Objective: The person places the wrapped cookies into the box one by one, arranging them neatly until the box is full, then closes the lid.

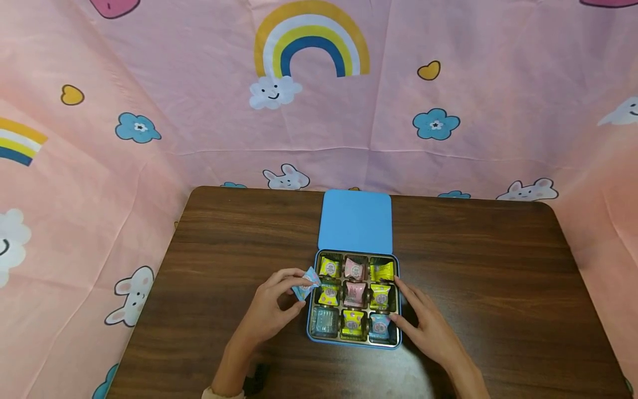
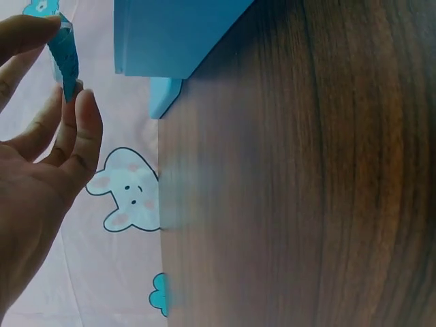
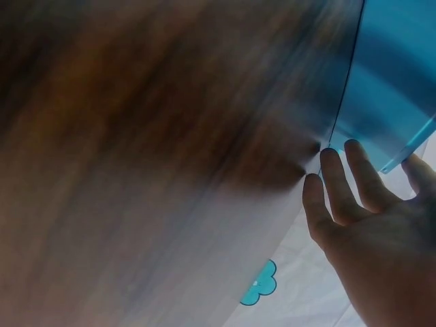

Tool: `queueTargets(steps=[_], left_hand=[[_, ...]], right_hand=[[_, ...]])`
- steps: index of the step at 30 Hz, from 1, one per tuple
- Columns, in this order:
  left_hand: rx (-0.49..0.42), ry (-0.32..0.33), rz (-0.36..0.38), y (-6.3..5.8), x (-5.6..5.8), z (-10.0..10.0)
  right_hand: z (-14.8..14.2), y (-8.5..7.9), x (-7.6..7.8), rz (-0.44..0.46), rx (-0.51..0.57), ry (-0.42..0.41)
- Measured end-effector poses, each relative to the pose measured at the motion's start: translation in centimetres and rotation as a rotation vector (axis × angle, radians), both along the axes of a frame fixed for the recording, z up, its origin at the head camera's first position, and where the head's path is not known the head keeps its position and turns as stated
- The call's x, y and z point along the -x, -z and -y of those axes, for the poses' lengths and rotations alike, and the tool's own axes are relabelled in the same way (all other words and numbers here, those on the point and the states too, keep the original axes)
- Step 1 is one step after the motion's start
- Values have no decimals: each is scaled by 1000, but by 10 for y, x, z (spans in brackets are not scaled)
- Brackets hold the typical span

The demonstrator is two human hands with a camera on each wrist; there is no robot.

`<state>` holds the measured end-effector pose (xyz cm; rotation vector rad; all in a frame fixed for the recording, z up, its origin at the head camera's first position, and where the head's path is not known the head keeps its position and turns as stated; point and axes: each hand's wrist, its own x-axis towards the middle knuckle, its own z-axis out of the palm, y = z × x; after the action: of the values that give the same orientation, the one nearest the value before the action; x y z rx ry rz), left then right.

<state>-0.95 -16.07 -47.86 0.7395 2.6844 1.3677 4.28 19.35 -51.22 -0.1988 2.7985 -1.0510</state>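
Note:
My left hand (image 1: pixel 271 305) pinches a blue-wrapped candy (image 1: pixel 306 284) between thumb and fingers, just beside the left rim of an open blue tin (image 1: pixel 355 344). In the left wrist view the candy (image 2: pixel 65 58) hangs edge-on between the fingertips. Yellow, pink and blue wrapped candies sit in the tin's compartments, with a blue candy (image 1: pixel 380 327) at the front right. Bare clear plastic shows in the front left compartment (image 1: pixel 326 321). My right hand (image 1: pixel 423 321) rests against the tin's right side, its fingers fairly straight, as the right wrist view also shows.
The tin's blue lid (image 1: pixel 356 221) lies folded back toward the table's far edge. Under everything is a dark wood-grain table (image 1: pixel 239 233). A pink patterned cloth (image 1: pixel 339 127) hangs behind it and on both sides.

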Motion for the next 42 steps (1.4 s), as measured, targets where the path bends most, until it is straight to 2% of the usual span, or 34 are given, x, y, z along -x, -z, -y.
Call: queueTargets(steps=[7,10,15,22,27,35,42], left_hand=[[28,71,53,-6,-11,-2],[32,103,43,-6,-14,-3],[28,121,20,-4,-18,-4],[65,148,-33,-1,-23,-3],[90,177,-40,1,-29,-2],[151,204,7,-3,-31,-5],[147,219,36,-2,-32,-6]], right_hand=[[0,1,1,1,-5,-7],[-1,1,2,3,-1,-5],[-2,2,2,-8,-2,-10],[-3,2,4,-11,15,-17],[-3,3,3,-7,18,-15],[-3,4,1,0,46,3],[-3,3,2,9,51,7]])
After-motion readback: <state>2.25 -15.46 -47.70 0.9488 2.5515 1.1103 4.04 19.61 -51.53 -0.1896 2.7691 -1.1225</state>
